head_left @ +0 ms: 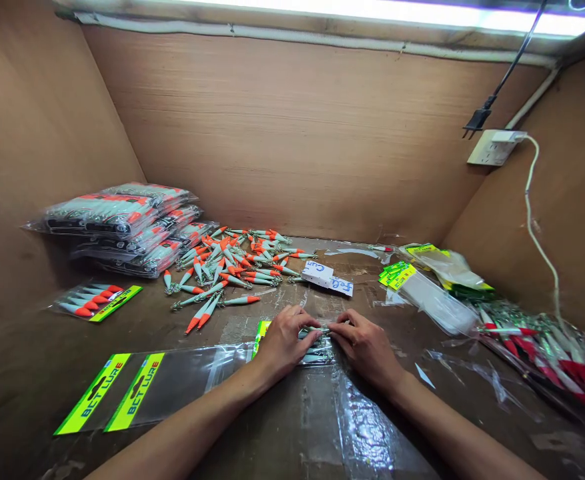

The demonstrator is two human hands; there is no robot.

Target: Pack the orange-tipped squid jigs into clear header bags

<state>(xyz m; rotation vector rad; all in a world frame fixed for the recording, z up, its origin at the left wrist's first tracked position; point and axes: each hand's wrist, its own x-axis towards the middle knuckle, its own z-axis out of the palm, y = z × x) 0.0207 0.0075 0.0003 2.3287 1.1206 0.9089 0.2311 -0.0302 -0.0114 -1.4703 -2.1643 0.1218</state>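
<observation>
My left hand [285,340] and my right hand [365,343] rest side by side on a clear plastic lure packet [317,353] with a yellow-green header, lying flat on the bench. Both hands have fingers curled and pinched on the packet's top edge, where thin lures show inside. Just behind the hands lies a loose heap of orange-and-grey squid lures [232,263]. Two empty "BCT LURE" bags [137,390] lie to the left of my left forearm.
Stacked filled packets [127,223] sit at the back left, one filled packet [95,300] in front of them. A white paper note [328,277], empty bags [422,287] and red-white lures [537,343] lie to the right. Brown walls enclose the bench; a wall socket [495,147] is on the right.
</observation>
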